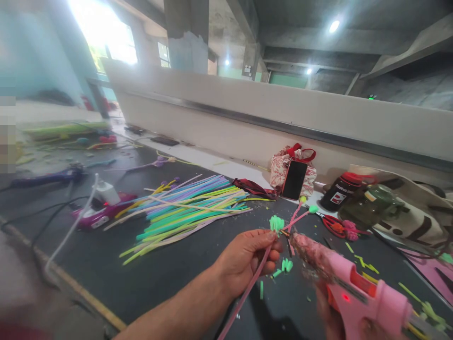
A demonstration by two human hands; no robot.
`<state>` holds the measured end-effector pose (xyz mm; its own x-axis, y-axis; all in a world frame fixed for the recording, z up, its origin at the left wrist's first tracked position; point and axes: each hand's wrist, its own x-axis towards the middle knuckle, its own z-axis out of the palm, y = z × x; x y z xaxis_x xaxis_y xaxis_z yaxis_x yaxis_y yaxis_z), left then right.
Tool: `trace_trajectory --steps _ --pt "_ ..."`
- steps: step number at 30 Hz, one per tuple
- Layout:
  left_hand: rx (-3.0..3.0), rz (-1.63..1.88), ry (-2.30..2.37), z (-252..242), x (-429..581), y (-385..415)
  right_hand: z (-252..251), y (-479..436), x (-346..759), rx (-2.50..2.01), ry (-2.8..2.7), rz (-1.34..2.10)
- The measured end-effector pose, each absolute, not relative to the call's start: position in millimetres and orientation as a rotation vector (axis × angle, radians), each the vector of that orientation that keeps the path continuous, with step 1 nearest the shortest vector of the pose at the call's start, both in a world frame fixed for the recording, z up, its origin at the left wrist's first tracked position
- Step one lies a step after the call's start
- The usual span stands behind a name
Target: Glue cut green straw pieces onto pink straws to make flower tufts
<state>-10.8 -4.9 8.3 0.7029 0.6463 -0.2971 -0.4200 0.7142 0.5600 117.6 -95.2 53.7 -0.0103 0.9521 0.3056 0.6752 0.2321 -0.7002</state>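
Between the thumb and fingers of my left hand [244,262] is a long pink pipe cleaner [246,289], which runs down toward the bottom edge. A fluffy light-green tuft [276,223] sits at its upper end, just above my fingertips. My right hand [327,304], partly hidden, grips a pink hot glue gun [348,276] with a red light on its side. The gun's nozzle points left and is right beside the green tuft; I cannot tell whether they touch. Behind the nozzle lie thin pink stems with a yellow tip and a green tip [313,209].
Many coloured pipe cleaners [191,212] lie left of centre. A purple power strip [102,212] with cables is farther left. At the back stand a phone [295,180], a patterned bag [278,170] and a black bottle [339,192]. Red-handled pliers [332,226] and green scraps [286,265] lie nearby.
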Motion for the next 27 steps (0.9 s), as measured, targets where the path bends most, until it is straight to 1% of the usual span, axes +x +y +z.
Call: trace_trajectory --steps 13,20,27 --pt "0.468 0.625 0.475 9 -10 -5 33 -60 117 -1.551 -1.770 0.421" --pt "0.508 0.635 0.510 8 -10 -6 41 -79 117 -1.582 -1.787 0.384" --pt "0.514 0.643 0.516 7 -11 -5 44 -70 110 -1.606 -1.799 0.345"
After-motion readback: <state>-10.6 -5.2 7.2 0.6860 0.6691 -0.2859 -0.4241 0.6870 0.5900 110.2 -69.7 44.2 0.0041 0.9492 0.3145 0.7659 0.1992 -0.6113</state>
